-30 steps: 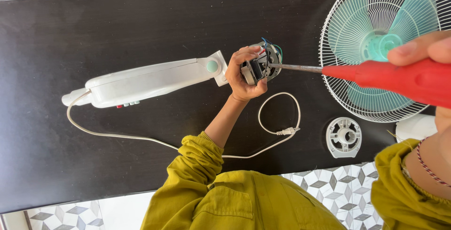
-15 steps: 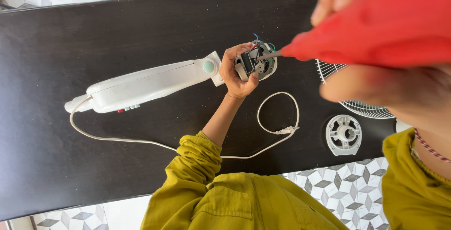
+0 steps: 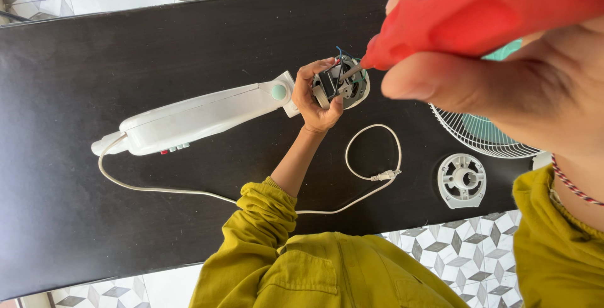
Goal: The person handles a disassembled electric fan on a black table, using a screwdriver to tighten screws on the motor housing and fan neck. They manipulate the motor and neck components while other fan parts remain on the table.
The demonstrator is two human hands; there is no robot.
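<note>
My left hand [image 3: 314,103] grips the exposed fan motor [image 3: 345,81], which has coloured wires and sits at the top of the white fan stand body [image 3: 195,116] lying on the black table [image 3: 126,44]. My right hand [image 3: 503,94] is very close to the camera and holds a red-handled screwdriver [image 3: 478,12]. Its metal tip touches the motor's right side. Both sleeves are mustard yellow.
A white power cord [image 3: 371,157] loops on the table below the motor and ends in a plug [image 3: 385,174]. A white round plastic part [image 3: 462,180] lies near the table's front edge. The fan grille with teal blades [image 3: 484,135] is partly hidden behind my right hand. The floor is patterned tile.
My right hand and the red screwdriver have risen towards the camera and now fill the upper right, covering most of the fan grille. The left hand stays on the motor.
</note>
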